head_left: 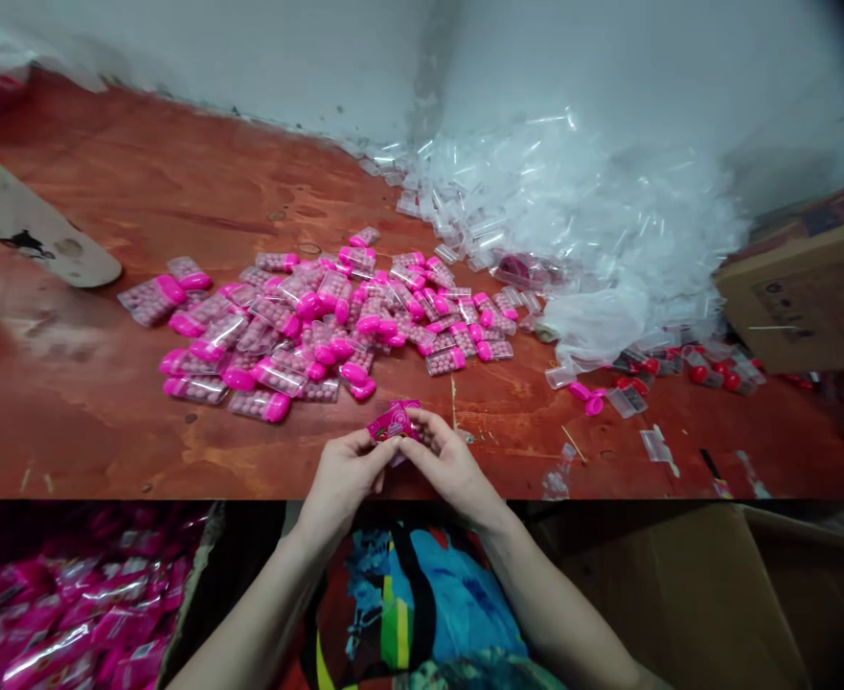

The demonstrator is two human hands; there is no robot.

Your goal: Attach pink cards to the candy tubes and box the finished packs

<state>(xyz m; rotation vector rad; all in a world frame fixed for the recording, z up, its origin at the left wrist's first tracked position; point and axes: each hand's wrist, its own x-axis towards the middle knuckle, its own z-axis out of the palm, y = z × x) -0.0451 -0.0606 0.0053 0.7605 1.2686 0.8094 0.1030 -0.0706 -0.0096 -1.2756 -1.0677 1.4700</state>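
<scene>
Just above the table's front edge, my left hand (341, 477) and my right hand (451, 470) meet on a small pink printed wrapper (391, 422). Fingers and thumbs of both hands pinch it from either side. Whether a candy box is inside it I cannot tell, as my fingers cover its lower part. Beyond my hands lies a heap of clear candy boxes (282, 369) with bright pink caps and pale pink balls inside. The nearest boxes of this heap lie a short way from my fingertips.
A large pile of clear empty plastic boxes (536, 192) leans against the wall. Red-capped boxes (709, 369) lie at right beside a cardboard box (809, 287). A pale flat board (40, 225) juts in from the left. Below the table, pink wrapped packs (69, 613) fill a container.
</scene>
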